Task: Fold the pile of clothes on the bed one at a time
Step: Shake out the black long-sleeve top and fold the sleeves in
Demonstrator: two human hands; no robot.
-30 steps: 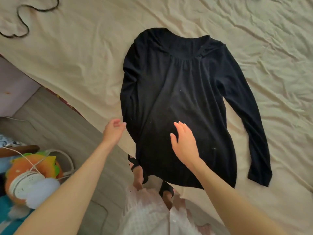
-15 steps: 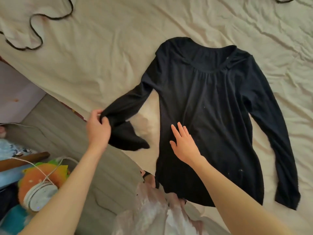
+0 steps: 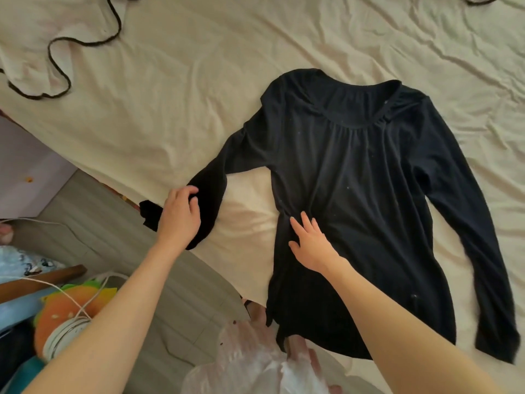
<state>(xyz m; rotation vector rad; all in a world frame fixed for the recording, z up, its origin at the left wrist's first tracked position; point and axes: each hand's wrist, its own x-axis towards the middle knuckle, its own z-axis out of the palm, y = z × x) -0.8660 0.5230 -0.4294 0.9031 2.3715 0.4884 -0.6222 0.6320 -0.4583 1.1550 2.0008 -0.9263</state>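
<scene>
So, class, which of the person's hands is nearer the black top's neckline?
Right. The right hand presses the black top below its neckline; the left hand grips the sleeve farther away.

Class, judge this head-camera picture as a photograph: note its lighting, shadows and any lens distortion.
Head view: soft, even daylight; the black top loses fabric detail; a faint shadow lies on the sheet between sleeve and body; the wide-angle lens bows the bed edge.
</scene>
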